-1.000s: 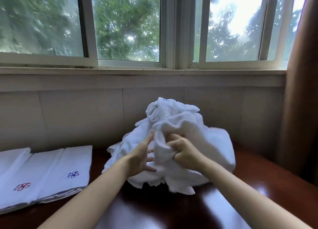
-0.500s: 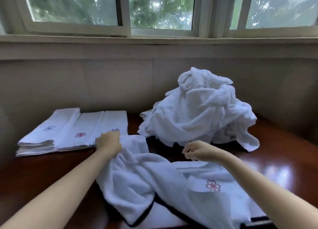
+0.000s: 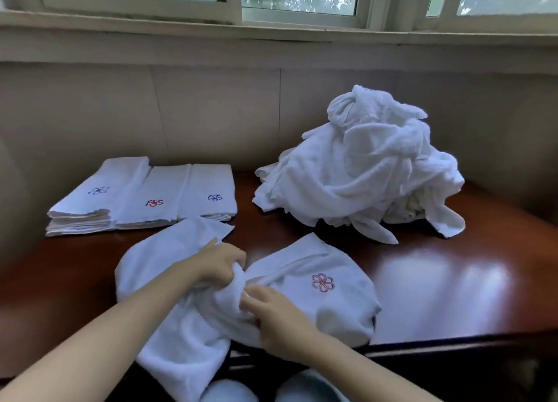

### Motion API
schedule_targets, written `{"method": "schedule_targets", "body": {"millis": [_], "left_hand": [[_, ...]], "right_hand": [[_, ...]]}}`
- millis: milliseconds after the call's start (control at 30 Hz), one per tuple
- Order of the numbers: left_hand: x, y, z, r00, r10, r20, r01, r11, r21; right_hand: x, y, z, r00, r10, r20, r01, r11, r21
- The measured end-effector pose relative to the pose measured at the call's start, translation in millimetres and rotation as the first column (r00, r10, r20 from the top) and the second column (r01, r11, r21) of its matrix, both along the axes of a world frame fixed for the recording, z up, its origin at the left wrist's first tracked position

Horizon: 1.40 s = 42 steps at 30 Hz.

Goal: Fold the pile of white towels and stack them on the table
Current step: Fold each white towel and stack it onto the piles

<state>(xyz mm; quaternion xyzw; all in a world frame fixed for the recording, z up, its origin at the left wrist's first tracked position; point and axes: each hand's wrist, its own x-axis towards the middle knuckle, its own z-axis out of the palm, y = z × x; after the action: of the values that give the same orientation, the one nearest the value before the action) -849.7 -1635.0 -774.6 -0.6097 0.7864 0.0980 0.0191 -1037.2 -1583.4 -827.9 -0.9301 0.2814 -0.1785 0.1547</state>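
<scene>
dark polished table (image 3: 453, 280) under a pale window sill (image 3: 271, 39), and we're mid-towel. one towel (image 3: 341, 314) with a red flower mark lies crumpled at the near edge, part of it hanging off the front. left hand (image 3: 222, 264) has its fingers curled tight round a bunch of cloth at the towel's middle. right hand (image 3: 277, 314) is just beside it, fingertips dug into the same bunch, pinching a fold. this looks like the sorting-out step: finding an edge before any fold is made. the unfolded pile (image 3: 362, 172) sits heaped at the far right, well apart from the folded stacks (image 3: 145, 196) lined up at the far left. next move, i'd say, calls for the hands to part, run out to two corners and draw the cloth flat, or the fold goes lumpy.
</scene>
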Motion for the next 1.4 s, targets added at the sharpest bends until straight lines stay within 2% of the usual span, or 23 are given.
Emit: {"method": "schedule_targets", "body": {"millis": [100,167,267,333,400,467,633,700,867,933,967,1000,1033,1067,1100,1133,1167,1200,1233,1267,1300,1367,1400], "left_hand": [[28.5,5.2,-6.0,0.982,0.053,0.184,-0.021,0.985,-0.172],[48.5,13.3,-5.8,0.946,0.142,0.29,-0.076,0.971,-0.226],[69.3,26.8,-3.1,0.881,0.277,0.383,-0.205,0.954,-0.22],[70.2,33.2,1.4,0.83,0.344,0.439,-0.19,0.914,-0.359],[65.0,38.3,16.0,0.858,0.364,0.363,-0.1,0.811,-0.577],[67.3,40.7,35.0,0.89,0.381,0.251,-0.065,0.651,-0.756],[108.6,26.2,101.0,0.83,0.548,0.099,-0.284,0.57,-0.771],[122.9,23.1,130.5,0.832,0.543,0.115,-0.221,0.514,-0.829],[155.3,42.3,212.8,0.834,0.552,-0.014,-0.148,0.2,-0.969],[167.2,63.4,219.2,0.852,0.524,0.014,-0.074,0.146,-0.987],[167.4,75.3,214.6,0.87,0.49,0.064,-0.013,0.151,-0.988],[165.0,86.2,205.4,0.886,0.434,0.162,0.082,0.197,-0.977],[162.3,96.2,192.5,0.872,0.385,0.302,0.17,0.339,-0.925],[158.6,106.1,178.9,0.818,0.352,0.455,0.179,0.596,-0.783],[153.5,117.0,163.8,0.754,0.34,0.562,0.006,0.852,-0.524],[148.7,125.8,147.0,0.741,0.309,0.596,-0.251,0.951,-0.181],[144.6,132.2,131.4,0.763,0.293,0.576,-0.447,0.883,0.143],[139.3,135.5,117.8,0.793,0.291,0.535,-0.538,0.747,0.39],[133.7,136.0,105.0,0.812,0.296,0.502,-0.56,0.638,0.529],[128.1,134.0,92.8,0.824,0.287,0.488,-0.547,0.629,0.553],[121.5,129.1,81.6,0.84,0.288,0.461,-0.512,0.701,0.496],[105.8,115.2,57.3,0.9,0.29,0.326,-0.382,0.884,0.27],[97.6,109.8,45.1,0.926,0.28,0.252,-0.331,0.925,0.186]], "right_hand": [[-7.0,-3.2,-13.4,0.989,-0.145,-0.034,0.142,0.986,-0.092],[-12.5,-9.3,-13.9,0.964,-0.249,-0.093,0.241,0.966,-0.088],[-12.8,-18.8,-12.6,0.934,-0.336,-0.122,0.334,0.942,-0.042],[-8.4,-23.7,-10.1,0.897,-0.432,-0.099,0.434,0.901,0.001],[1.0,-29.9,-5.2,0.86,-0.496,-0.12,0.478,0.866,-0.149],[9.7,-39.4,11.9,0.824,-0.548,-0.145,0.502,0.824,-0.265],[19.7,-85.5,92.5,0.765,-0.643,0.043,0.628,0.729,-0.273],[27.8,-101.4,133.8,0.768,-0.627,0.132,0.636,0.721,-0.273],[26.5,-119.6,219.7,0.726,-0.576,0.376,0.682,0.675,-0.282],[6.2,-116.9,223.7,0.706,-0.548,0.448,0.688,0.682,-0.249],[-6.1,-113.3,218.5,0.727,-0.521,0.447,0.656,0.72,-0.228],[-18.3,-108.7,209.6,0.779,-0.477,0.408,0.588,0.781,-0.21],[-29.3,-102.3,198.2,0.846,-0.433,0.312,0.498,0.85,-0.17],[-38.9,-95.2,186.4,0.913,-0.382,0.144,0.395,0.916,-0.074],[-48.1,-86.7,174.4,0.948,-0.3,-0.106,0.309,0.948,0.082],[-54.8,-77.3,162.4,0.912,-0.166,-0.375,0.274,0.927,0.256],[-58.1,-69.0,151.1,0.832,-0.002,-0.554,0.282,0.863,0.42],[-59.0,-63.5,140.2,0.765,0.135,-0.63,0.3,0.79,0.535],[-58.1,-59.7,129.4,0.723,0.204,-0.66,0.322,0.745,0.584],[-54.6,-57.0,119.6,0.727,0.18,-0.663,0.329,0.756,0.566],[-49.7,-57.4,110.9,0.773,0.094,-0.628,0.312,0.805,0.504],[-41.3,-61.5,96.6,0.844,-0.132,-0.519,0.317,0.904,0.287],[-39.2,-63.4,88.9,0.85,-0.202,-0.486,0.337,0.918,0.209]]}}
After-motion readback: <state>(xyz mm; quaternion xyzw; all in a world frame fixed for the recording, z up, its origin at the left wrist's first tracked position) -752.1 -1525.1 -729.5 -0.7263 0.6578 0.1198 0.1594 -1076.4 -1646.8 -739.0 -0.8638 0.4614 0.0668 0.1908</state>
